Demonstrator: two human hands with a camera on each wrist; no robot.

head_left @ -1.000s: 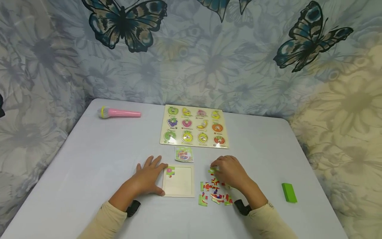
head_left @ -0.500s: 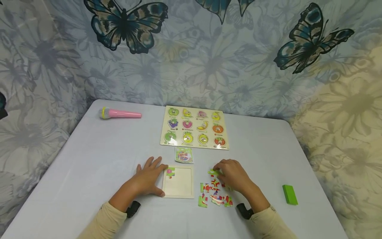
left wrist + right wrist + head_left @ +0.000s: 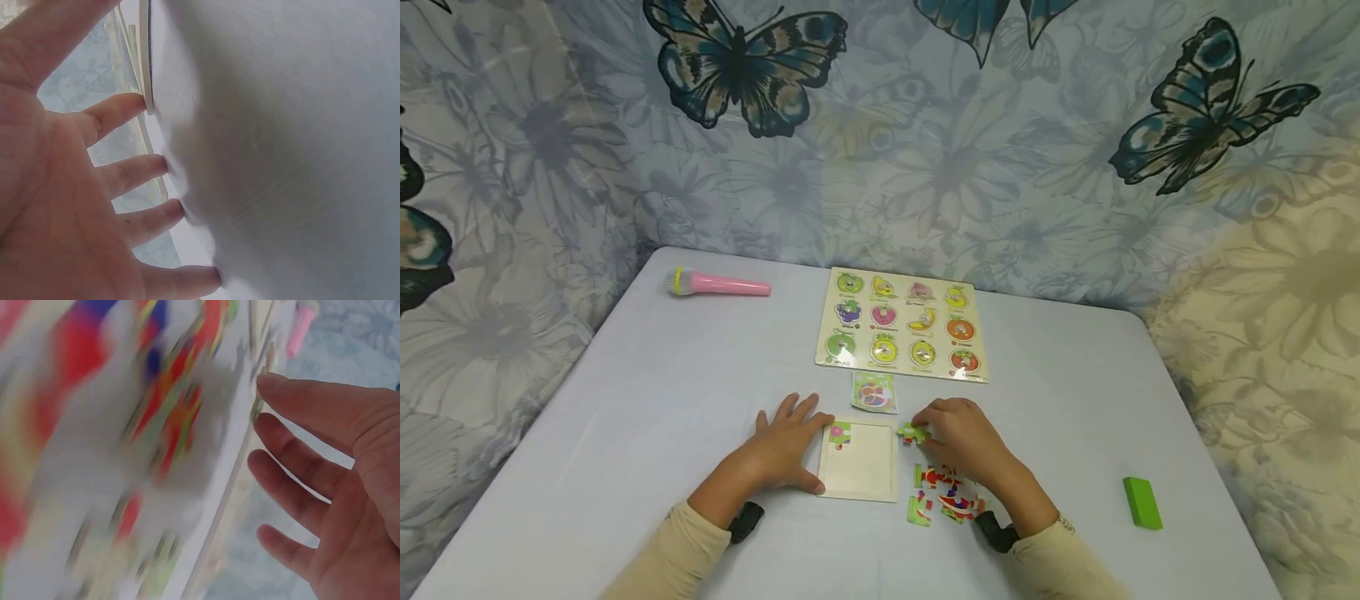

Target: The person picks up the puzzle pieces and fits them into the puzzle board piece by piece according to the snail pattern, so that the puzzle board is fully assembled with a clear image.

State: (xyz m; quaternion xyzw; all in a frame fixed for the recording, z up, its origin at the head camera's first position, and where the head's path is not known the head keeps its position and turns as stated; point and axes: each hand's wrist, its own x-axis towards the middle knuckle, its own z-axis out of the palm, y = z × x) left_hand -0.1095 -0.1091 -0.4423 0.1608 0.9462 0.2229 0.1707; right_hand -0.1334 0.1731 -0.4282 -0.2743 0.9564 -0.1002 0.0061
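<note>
A pale square puzzle tray (image 3: 859,475) lies on the table, one green-and-pink piece (image 3: 840,432) in its upper left corner. My left hand (image 3: 778,450) rests at the tray's left side with fingers spread, thumb by the lower corner and index finger at the upper one. In the left wrist view a straight fingertip meets the tray edge (image 3: 147,69). Just right of the tray, my right hand (image 3: 966,437) pinches a green jigsaw piece (image 3: 910,433) between thumb and index finger. Several loose jigsaw pieces (image 3: 957,505) lie below that hand, partly covered by it.
A small picture card (image 3: 874,392) sits above the tray, with a fruit peg board (image 3: 902,325) behind it. A pink toy microphone (image 3: 726,285) lies at the back left, a green block (image 3: 1142,503) far right. A patterned wall backs the table.
My right hand has drawn a green jigsaw piece leftward from the loose pieces to beside the tray. The left hand keeps its place at the tray; the head view has shifted slightly.
</note>
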